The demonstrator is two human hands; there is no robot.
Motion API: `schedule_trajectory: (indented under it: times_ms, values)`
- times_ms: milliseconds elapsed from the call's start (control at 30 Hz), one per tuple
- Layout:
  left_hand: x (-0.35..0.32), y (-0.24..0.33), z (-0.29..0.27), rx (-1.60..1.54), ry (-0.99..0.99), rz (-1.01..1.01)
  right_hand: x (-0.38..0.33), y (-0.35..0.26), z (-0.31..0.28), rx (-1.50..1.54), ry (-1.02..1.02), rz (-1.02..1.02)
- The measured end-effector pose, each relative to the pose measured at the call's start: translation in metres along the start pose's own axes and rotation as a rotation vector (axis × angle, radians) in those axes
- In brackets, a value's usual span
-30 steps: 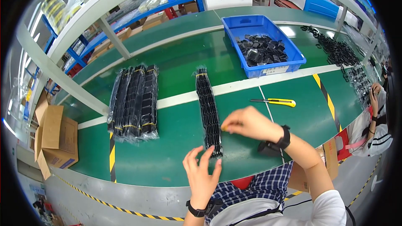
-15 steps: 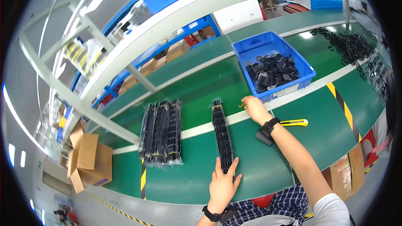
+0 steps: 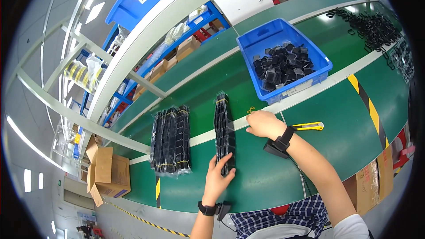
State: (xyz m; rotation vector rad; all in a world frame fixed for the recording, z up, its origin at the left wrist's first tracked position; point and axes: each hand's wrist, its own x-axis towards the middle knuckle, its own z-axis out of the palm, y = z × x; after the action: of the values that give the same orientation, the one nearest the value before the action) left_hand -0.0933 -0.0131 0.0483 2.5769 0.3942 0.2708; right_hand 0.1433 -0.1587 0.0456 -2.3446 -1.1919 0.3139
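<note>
A long bundle of black strips in clear plastic [image 3: 224,126] lies on the green table, with a yellow rubber band round its far end. At the bundle's near end my left hand [image 3: 216,179] grips it, thumb and fingers on either side. My right hand [image 3: 264,125] is to the right of the bundle, fingers curled and pinched, a yellow rubber band [image 3: 251,109] looping out beyond them. The fingertips themselves are partly hidden. More wrapped black strips, banded together [image 3: 170,139], lie to the left.
A blue bin [image 3: 318,68] of small black pieces stands beyond my right hand. A yellow utility knife [image 3: 308,126] lies right of my wrist. Black loops [image 3: 372,28] are heaped far right. An open cardboard box [image 3: 110,172] stands left, below a pale metal frame [image 3: 119,137].
My left hand has shifted from resting on the bundle's near end to gripping its side, and the bundle has straightened. My right hand has drawn slightly nearer, turning its fingers inward. The view has shifted.
</note>
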Motion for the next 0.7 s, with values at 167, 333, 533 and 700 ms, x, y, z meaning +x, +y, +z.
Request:
schedule_trajectory:
  times_ms: [167,333,533,700]
  values:
    - [0.021,-0.008,0.001,-0.107,-0.006,0.015,-0.006,-0.003,0.003,-0.066,-0.074,-0.033]
    - [0.014,-0.002,0.004,-0.020,-0.008,0.013,-0.009,0.002,0.003,-0.105,-0.084,-0.022]
    - [-0.029,0.005,-0.009,0.188,-0.040,0.043,-0.010,0.008,0.007,-0.098,-0.012,-0.023]
    - [-0.088,-0.014,-0.036,0.272,-0.199,0.001,-0.008,0.005,0.002,-0.105,-0.112,0.025]
